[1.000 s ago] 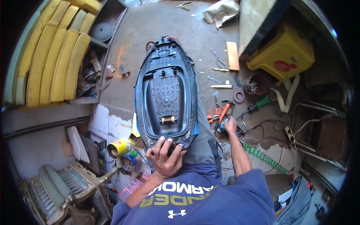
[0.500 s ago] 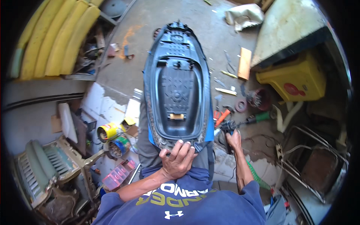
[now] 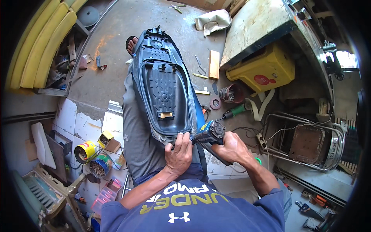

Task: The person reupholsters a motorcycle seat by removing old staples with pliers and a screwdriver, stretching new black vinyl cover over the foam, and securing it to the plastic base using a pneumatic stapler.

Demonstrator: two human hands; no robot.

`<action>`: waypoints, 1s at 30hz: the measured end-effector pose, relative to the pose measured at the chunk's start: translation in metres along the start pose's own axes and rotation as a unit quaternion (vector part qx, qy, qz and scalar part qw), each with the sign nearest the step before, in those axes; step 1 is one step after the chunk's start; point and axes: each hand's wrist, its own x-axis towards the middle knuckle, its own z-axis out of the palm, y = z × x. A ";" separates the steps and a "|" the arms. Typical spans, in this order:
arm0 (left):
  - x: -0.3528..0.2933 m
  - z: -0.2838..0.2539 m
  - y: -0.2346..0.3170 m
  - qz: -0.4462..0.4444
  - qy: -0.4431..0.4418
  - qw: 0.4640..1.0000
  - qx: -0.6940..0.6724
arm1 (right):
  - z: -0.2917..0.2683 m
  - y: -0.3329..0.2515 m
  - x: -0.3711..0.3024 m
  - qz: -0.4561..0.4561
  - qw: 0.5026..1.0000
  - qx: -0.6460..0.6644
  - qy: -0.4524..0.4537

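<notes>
Lengthwise on the lap [image 3: 134, 131], the black seat base [image 3: 164, 83] points away from the person, far end leaning left, near end at the left hand [image 3: 178, 156].
That hand clamps its near rim; the right hand [image 3: 234, 147] grips a blue-and-black tool [image 3: 210, 131], nose by the near-right corner, contact unclear. Leftward, a blue-green tin [image 3: 105, 158] of small pale pieces stands near a yellow tin [image 3: 91, 147]; rightward, a dark red bucket [image 3: 240, 93] holds stick-like bits.

A wooden block [image 3: 214, 64] lies on the floor [image 3: 116, 34], curved yellow pads [image 3: 52, 46] at left.
</notes>
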 end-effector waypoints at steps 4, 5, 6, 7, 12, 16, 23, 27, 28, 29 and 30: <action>-0.003 0.007 0.000 -0.004 0.021 1.000 0.012 | 0.005 -0.010 0.004 0.015 0.998 -0.066 0.008; -0.004 0.009 0.001 -0.006 0.025 1.000 0.016 | 0.003 -0.016 0.007 0.018 0.996 -0.086 0.009; -0.005 0.009 0.000 -0.007 0.025 1.000 0.013 | 0.000 -0.025 0.008 -0.001 0.997 -0.078 -0.003; -0.006 0.009 0.001 -0.008 0.024 1.000 0.010 | 0.000 -0.028 0.010 0.006 0.995 -0.095 -0.006; -0.012 0.011 0.004 -0.026 0.017 1.000 0.002 | -0.002 -0.039 0.020 0.033 0.990 -0.130 -0.034; -0.019 0.014 0.003 -0.039 0.014 0.999 -0.016 | 0.007 -0.026 0.028 0.042 0.991 -0.120 -0.045; 0.006 -0.051 -0.035 -0.028 -0.143 0.969 -0.198 | 0.013 -0.011 0.012 0.087 0.994 -0.065 -0.010; 0.048 -0.101 -0.132 0.066 -0.257 0.948 -0.173 | 0.026 0.008 -0.003 -0.012 0.997 0.063 0.035; 0.047 -0.100 -0.157 0.086 -0.242 0.946 -0.197 | 0.027 0.002 -0.009 -0.027 0.995 0.081 0.046; 0.044 -0.094 -0.173 0.110 -0.227 0.942 -0.222 | 0.030 0.003 -0.012 -0.019 0.996 0.076 0.049; 0.043 -0.090 -0.171 0.133 -0.164 0.947 -0.241 | 0.030 0.004 -0.014 -0.011 0.996 0.072 0.051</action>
